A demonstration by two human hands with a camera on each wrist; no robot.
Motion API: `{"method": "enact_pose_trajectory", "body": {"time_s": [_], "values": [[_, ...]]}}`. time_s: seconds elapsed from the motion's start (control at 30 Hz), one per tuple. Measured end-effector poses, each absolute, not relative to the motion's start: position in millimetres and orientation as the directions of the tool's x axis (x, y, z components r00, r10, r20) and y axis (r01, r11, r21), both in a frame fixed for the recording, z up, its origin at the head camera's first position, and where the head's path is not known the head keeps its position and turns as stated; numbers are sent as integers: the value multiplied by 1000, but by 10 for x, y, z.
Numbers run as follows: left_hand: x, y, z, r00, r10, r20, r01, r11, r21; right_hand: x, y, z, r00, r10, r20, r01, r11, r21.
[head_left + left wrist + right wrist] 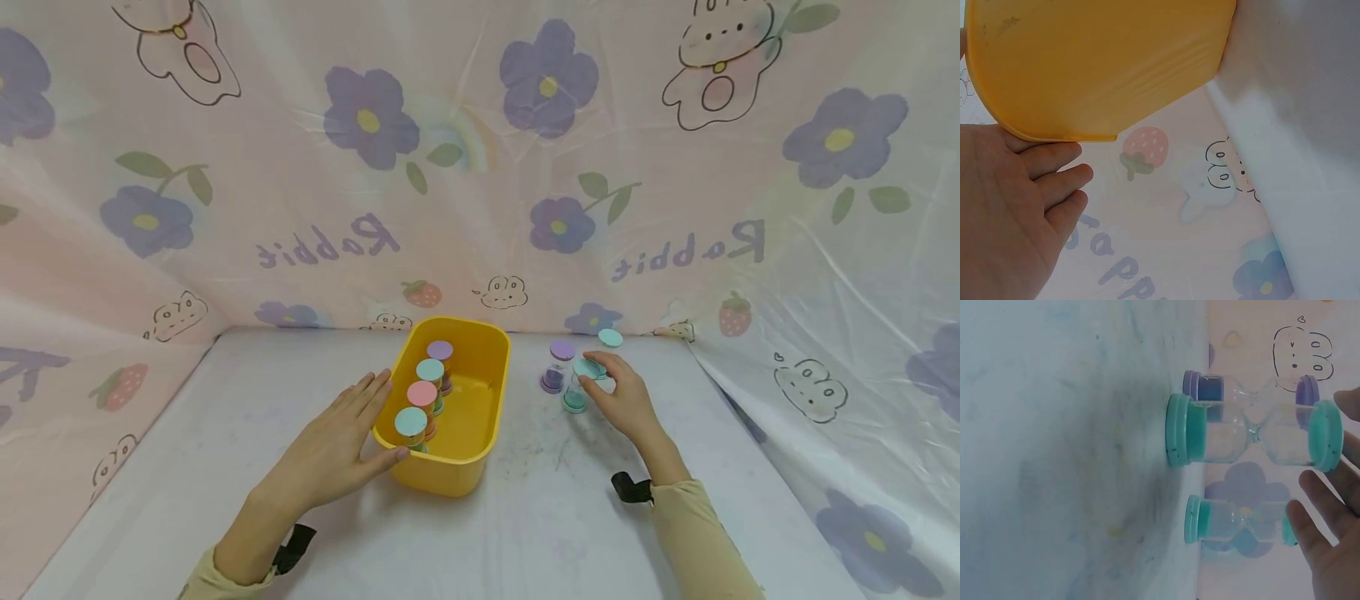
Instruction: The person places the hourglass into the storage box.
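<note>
White tabletop (225, 467): flat left hand (337, 450) presses yellow bin (480, 454); right hand (622, 398) pinches teal hourglass (581, 383).

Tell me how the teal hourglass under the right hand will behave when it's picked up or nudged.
The teal hourglass is tall on a small round base, so a sideways nudge would probably tip it. Its clear bulbs pinch to a thin neck, which looks fragile. Once on its side, the round end caps would likely let it roll. The right hand touches its top cap, so it probably lifts easily.
</note>
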State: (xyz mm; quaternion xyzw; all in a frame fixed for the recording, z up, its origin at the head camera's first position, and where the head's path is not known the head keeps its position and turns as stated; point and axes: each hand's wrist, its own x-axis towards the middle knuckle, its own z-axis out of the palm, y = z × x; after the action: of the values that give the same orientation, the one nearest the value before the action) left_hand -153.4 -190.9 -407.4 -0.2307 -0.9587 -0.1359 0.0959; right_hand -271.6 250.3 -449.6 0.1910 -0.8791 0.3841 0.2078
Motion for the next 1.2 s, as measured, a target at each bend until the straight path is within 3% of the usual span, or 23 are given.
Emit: {"method": "enact_pose_trajectory", "body": {"time_s": [0.9, 1.2], "values": [[-1524, -1902, -4081, -870, 423, 256, 477, 853, 212, -2715, 2519, -4588, -779, -196, 596, -581, 584, -567], [-1525, -1904, -4078, -873, 417, 255, 471, 856, 213, -2662, 2426, -4467, -686, -233, 689, -676, 555, -485]]}}
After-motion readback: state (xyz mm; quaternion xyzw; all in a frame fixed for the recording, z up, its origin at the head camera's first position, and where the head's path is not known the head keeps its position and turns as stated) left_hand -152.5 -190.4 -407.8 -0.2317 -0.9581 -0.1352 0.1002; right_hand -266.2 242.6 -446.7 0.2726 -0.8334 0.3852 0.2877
